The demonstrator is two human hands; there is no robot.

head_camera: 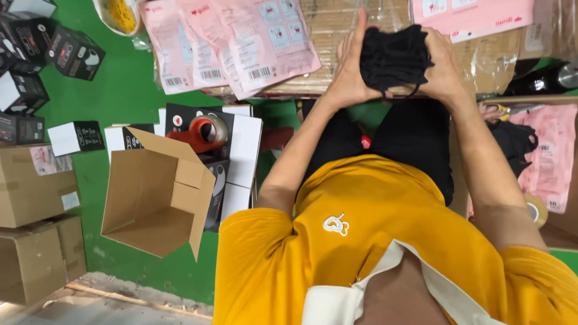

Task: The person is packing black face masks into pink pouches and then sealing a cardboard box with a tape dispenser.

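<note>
Green floor (120, 96), frame left: one open brown cardboard box (158, 195), one red tape dispenser (201, 132). Upper centre: three pink flat packets (232, 42) fanned on a cardboard carton (337, 36). Upper right: one stack of black fabric masks (394, 60), clasped between left hand (349, 72) and right hand (442, 69), fingers curled around its sides.

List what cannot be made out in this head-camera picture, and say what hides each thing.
- Head view: the left hand and right hand cover the sides of the black fabric bundle; its item count is unclear.
- Pink packets: cut by the top edge.
- Open cardboard box: inside partly hidden by its flaps.
</note>
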